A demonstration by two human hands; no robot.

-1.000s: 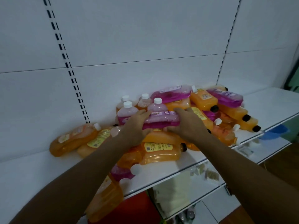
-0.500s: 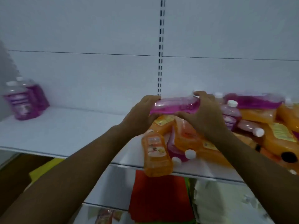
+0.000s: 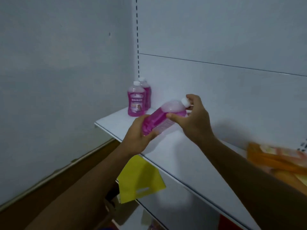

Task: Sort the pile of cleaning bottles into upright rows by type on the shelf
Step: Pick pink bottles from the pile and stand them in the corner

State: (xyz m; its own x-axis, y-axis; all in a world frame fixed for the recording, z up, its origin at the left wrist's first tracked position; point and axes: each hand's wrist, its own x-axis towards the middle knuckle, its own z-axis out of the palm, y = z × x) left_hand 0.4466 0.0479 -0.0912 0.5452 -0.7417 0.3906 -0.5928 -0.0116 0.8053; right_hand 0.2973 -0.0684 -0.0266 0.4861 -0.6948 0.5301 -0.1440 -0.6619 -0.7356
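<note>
A pink bottle (image 3: 163, 116) with a white cap hangs tilted above the white shelf (image 3: 174, 151), cap up and to the right. My left hand (image 3: 138, 136) grips its base end. My right hand (image 3: 191, 116) holds its neck end, thumb on the shoulder and fingers behind the cap. Two upright pink bottles (image 3: 137, 101) stand one behind the other at the shelf's far left end, a short way beyond the held bottle. Blurred orange bottles (image 3: 275, 160) of the pile lie at the right edge.
The white back panel with a slotted upright (image 3: 137, 39) rises behind the shelf, and a grey wall stands to the left. Below the shelf hang a yellow bag (image 3: 141, 181) and lower shelves with goods. A brown skirting strip (image 3: 54, 175) runs along the floor at left.
Both hands lifted the pink bottle off the pile and carried it left along the shelf. It has tilted from lying level to cap-up, near the two standing pink bottles.
</note>
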